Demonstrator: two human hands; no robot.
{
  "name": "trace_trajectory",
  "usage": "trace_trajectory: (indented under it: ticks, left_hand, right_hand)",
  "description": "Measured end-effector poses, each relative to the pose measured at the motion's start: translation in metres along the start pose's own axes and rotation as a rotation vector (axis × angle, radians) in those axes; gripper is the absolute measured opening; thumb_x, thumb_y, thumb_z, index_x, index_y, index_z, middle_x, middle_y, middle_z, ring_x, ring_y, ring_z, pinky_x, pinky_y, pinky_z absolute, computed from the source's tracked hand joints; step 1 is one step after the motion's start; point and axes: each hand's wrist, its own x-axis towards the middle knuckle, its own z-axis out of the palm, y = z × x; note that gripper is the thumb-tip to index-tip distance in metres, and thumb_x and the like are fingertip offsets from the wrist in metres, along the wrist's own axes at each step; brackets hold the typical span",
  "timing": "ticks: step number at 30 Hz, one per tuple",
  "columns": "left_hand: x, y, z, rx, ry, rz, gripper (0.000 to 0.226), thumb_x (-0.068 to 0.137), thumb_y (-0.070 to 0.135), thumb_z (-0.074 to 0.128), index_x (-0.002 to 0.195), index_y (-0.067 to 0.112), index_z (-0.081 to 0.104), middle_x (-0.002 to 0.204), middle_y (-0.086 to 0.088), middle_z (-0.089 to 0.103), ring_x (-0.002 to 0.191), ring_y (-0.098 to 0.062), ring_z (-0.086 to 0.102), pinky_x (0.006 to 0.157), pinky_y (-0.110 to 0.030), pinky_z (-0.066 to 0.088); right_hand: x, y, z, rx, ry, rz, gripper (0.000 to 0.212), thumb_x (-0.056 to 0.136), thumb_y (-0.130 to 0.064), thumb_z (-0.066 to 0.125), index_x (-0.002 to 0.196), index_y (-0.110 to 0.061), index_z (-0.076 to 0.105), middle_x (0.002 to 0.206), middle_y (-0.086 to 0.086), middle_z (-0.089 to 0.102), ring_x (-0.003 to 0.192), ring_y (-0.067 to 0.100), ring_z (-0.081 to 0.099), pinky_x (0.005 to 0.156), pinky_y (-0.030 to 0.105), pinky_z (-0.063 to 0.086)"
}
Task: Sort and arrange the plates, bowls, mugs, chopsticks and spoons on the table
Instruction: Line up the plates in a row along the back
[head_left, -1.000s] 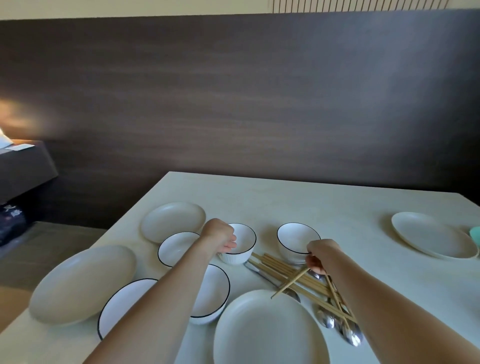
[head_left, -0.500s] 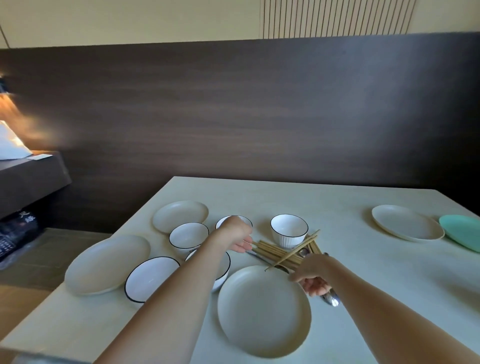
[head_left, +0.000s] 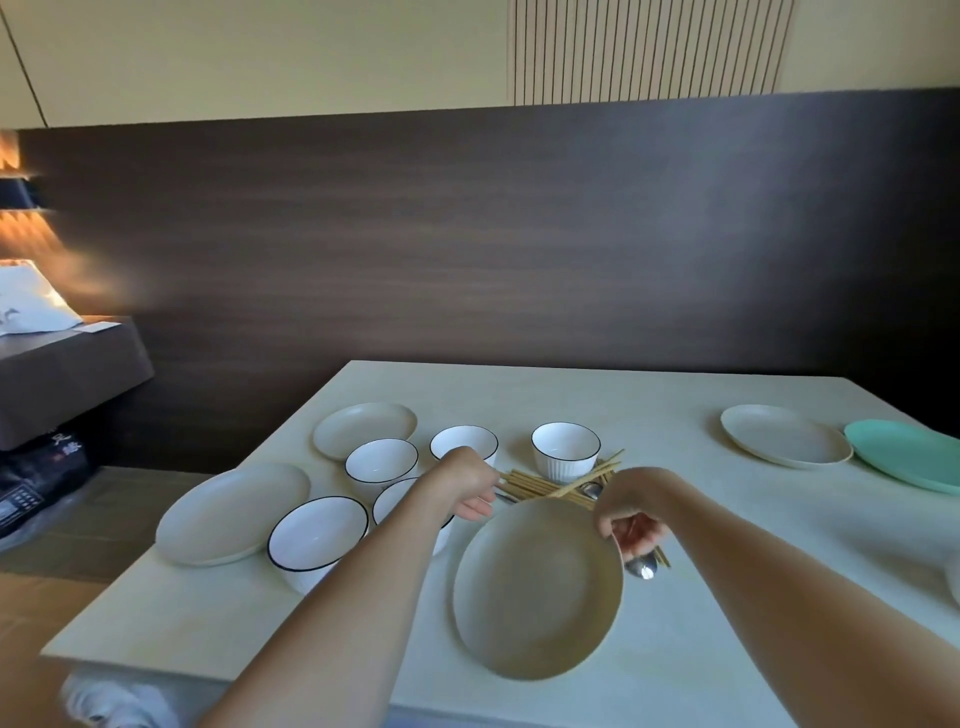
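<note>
My right hand (head_left: 631, 514) is closed around a metal spoon (head_left: 642, 566) and some wooden sticks, whose ends poke out below the fist, at the right rim of the near beige plate (head_left: 535, 597). The chopsticks pile (head_left: 540, 486) lies behind that plate, in front of a ribbed white bowl (head_left: 565, 452). With fingers curled, my left hand (head_left: 470, 488) rests at the pile's left ends; its grip is hidden. Black-rimmed white bowls (head_left: 382, 461) (head_left: 464, 441) (head_left: 317, 535) cluster on the left, one more partly under my left forearm.
Beige plates lie at the left edge (head_left: 234, 512), back left (head_left: 365, 428) and far right (head_left: 784, 441). A teal plate (head_left: 906, 460) overlaps the right border. The table's front edge (head_left: 156, 665) is near. A dark bench (head_left: 67, 374) stands left of the table.
The view has pulled back and up. My right hand came toward me from the pile to the near plate's rim, gathering a spoon and sticks. My left hand shifted from the bowl to the pile's ends.
</note>
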Motion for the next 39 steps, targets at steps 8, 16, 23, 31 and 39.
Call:
trace_trajectory:
  ticks: [8,16,23,31,39]
  left_hand:
    - [0.008,0.028,0.003,0.041,0.088,0.043,0.012,0.090,0.018,0.047,0.085,0.012,0.056,0.090,-0.006,0.061,0.078,-0.022,0.061,0.084,-0.031,0.054]
    - [0.029,0.064,0.013,-0.047,0.278,0.092,0.016,0.087,0.014,0.048,0.090,0.000,0.056,0.078,-0.013,0.055,0.073,-0.030,0.054,0.067,-0.028,0.046]
    - [0.057,0.118,0.033,-0.394,0.289,0.103,0.025,0.084,-0.002,0.049,0.067,0.012,0.037,0.084,-0.011,0.047,0.072,-0.024,0.046,0.066,-0.033,0.045]
    - [0.091,0.167,0.070,-0.666,0.146,0.116,0.020,0.086,-0.011,0.048,0.095,0.006,0.049,0.087,-0.015,0.052,0.075,-0.026,0.050,0.039,-0.020,0.049]
    - [0.160,0.173,0.132,-0.602,0.145,0.076,0.020,0.087,-0.011,0.047,0.072,0.002,0.052,0.085,-0.016,0.059,0.071,-0.028,0.055,0.077,-0.040,0.055]
  right_hand:
    - [-0.033,-0.004,-0.068,-0.048,0.142,-0.101,0.006,0.080,-0.009,0.062,0.074,-0.009,0.061,0.061,0.004,0.062,0.038,0.014,0.060,0.041,0.020,0.052]
    - [-0.042,0.019,-0.135,0.540,0.327,-0.224,0.005,0.085,-0.005,0.058,0.082,-0.001,0.058,0.073,0.015,0.059,0.055,0.023,0.060,0.046,0.030,0.056]
    - [-0.009,0.041,-0.163,1.045,0.404,-0.319,0.004,0.083,0.002,0.054,0.084,0.000,0.058,0.074,0.018,0.064,0.060,0.025,0.065,0.042,0.028,0.056]
    - [0.055,0.064,-0.171,1.356,0.460,-0.299,0.013,0.078,0.011,0.053,0.078,-0.001,0.059,0.073,0.013,0.063,0.061,0.022,0.064,0.045,0.027,0.057]
    - [0.134,0.079,-0.164,1.507,0.469,-0.120,0.013,0.075,0.012,0.058,0.073,0.000,0.061,0.064,0.012,0.065,0.045,0.020,0.064,0.050,0.027,0.058]
